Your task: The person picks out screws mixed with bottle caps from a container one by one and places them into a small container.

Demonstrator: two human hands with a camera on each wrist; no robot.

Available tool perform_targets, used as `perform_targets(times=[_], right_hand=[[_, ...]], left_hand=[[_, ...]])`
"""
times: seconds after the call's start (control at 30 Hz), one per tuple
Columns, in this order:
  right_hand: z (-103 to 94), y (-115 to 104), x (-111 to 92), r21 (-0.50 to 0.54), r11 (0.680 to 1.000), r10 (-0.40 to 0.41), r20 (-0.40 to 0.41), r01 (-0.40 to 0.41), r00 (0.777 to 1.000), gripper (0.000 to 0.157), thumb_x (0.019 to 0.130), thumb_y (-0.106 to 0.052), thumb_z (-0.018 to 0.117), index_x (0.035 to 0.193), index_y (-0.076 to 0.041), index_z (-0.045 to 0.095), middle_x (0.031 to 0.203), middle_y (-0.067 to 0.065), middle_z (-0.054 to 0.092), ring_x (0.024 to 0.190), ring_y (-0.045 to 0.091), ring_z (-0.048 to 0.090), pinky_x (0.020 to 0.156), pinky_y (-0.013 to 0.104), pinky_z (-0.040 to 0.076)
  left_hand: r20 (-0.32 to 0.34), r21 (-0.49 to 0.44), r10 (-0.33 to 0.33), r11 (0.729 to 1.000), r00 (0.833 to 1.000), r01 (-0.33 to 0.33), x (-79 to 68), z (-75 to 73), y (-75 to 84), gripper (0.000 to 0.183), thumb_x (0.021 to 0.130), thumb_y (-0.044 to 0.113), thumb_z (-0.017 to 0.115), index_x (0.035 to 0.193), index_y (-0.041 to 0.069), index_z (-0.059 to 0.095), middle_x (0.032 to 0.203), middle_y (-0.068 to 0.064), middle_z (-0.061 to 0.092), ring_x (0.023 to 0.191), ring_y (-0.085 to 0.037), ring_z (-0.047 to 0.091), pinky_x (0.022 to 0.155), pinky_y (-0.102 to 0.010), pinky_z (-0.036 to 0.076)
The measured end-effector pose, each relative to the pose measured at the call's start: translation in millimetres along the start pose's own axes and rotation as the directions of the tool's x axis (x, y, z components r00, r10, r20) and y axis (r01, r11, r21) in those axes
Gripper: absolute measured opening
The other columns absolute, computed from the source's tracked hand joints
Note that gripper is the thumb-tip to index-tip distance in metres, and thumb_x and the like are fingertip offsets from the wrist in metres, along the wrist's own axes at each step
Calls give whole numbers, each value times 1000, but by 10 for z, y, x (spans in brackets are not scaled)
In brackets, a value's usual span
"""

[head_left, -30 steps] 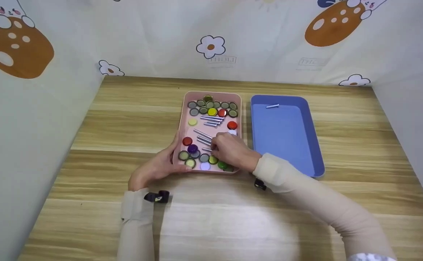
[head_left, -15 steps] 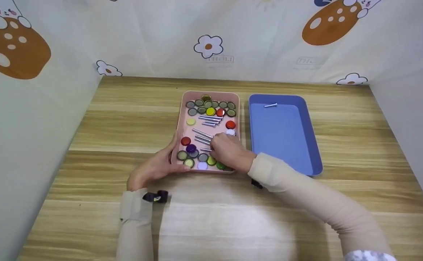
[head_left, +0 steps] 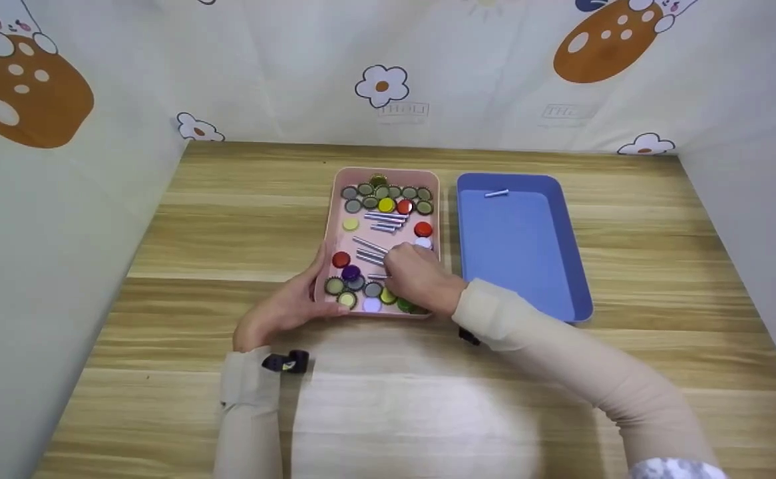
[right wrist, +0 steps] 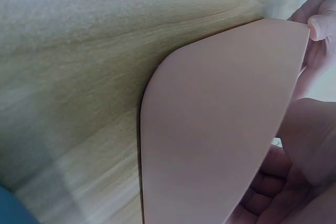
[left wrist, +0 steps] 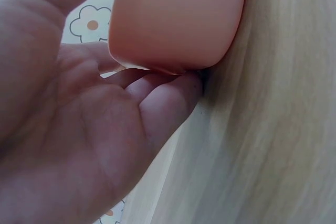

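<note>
My left hand (head_left: 285, 309) grips the near left corner of the pink tray (head_left: 329, 226), thumb along the front and fingers by the left side; the left wrist view shows the fingers against the tray wall (left wrist: 178, 19). Inside the tray, my right hand (head_left: 418, 276) is over the lower right part, fingers curled down among silver bolts (head_left: 371, 255). Its fingertips are hidden in the head view and behind the tray wall (right wrist: 210, 119) in the right wrist view, so what they pinch cannot be seen. More bolts (head_left: 386, 217) lie farther back, between bottle caps (head_left: 423, 229).
A blue tray (head_left: 524, 266) stands to the right of the pink one, with a single bolt (head_left: 496, 193) near its back edge. Both trays rest on a wood-grain table (head_left: 215, 226). A patterned cloth wall (head_left: 281, 73) rises behind the table.
The right hand has shifted very slightly left within the pink tray. The left hand keeps its hold on the corner, and the bolts and caps in sight stay in place.
</note>
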State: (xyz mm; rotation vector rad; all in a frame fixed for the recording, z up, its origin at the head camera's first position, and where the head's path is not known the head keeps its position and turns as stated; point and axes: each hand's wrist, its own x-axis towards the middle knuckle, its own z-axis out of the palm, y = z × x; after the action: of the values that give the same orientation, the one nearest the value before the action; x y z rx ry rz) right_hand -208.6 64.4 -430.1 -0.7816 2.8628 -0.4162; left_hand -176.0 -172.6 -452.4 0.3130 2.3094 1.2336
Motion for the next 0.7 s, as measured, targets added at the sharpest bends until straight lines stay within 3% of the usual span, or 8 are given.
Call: perform_targets(times=[0.2,0.47,0.7], right_hand=[[-25,0,10,4,1000,-2,13,2,1000,22,86,-7,68,65,-4,68,67,10,67,57,18,52,52,30,42],[-87,1,27,38,999,17,36,-18,999,16,91,-13,70,85,0,75,75,11,70,59,17,55,52,26,43],[-114,54,-7,-7,999,-52,-31,51,998,19,92,-17,71,84,0,74,76,12,72,58,18,56,51,31,47]], left_hand=[[-1,7,-3,1000,1000,3,3,0,-8,119,84,39,80,160,33,-13,171,-8,1,153,-30,25,127,-50,14],[-5,-4,-4,1000,1000,4,-4,5,-4,119,85,36,80,160,32,-12,171,-11,3,151,-30,30,127,-49,15],[-6,-9,0,1000,1000,0,-6,9,-3,119,85,35,80,160,31,-12,171,-11,4,151,-31,29,127,-49,15]])
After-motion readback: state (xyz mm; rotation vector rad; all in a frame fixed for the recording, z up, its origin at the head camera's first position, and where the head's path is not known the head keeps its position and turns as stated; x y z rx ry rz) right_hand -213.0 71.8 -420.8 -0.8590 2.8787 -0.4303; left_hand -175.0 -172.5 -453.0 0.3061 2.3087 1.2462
